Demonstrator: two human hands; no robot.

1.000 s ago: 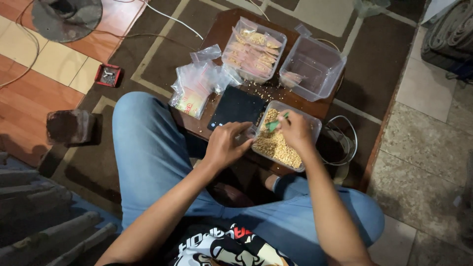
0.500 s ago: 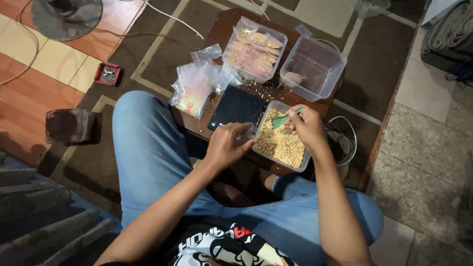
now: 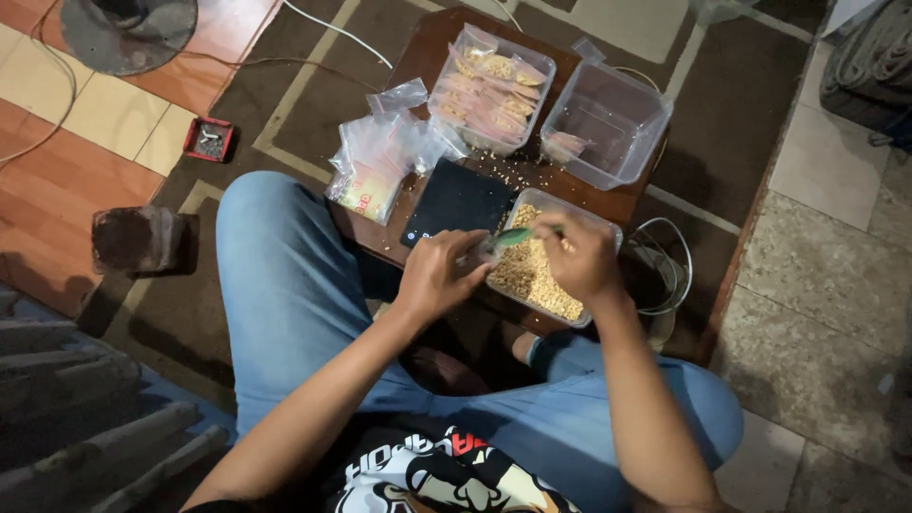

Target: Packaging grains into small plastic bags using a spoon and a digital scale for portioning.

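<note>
Left hand (image 3: 439,275) now pinches a small clear bag (image 3: 475,255); right hand (image 3: 576,256), clamped on a green scoop (image 3: 514,237), has lifted from the grain tub (image 3: 543,271) to the bag's mouth. Filling underway. Beyond: black scale (image 3: 456,201), packed-bag tub (image 3: 490,76) on the desk (image 3: 432,57).

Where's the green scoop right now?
In the head view, the green scoop is in the right hand, over the near tub of grain, tipped toward a small bag at the left hand.

Blue denim jeans (image 3: 285,285) on both legs, faded paler at the knees. Black T-shirt (image 3: 427,475) with a white and red printed graphic on the chest. Bare forearms, no sleeves past the elbow; no watch, rings or gloves visible.
</note>
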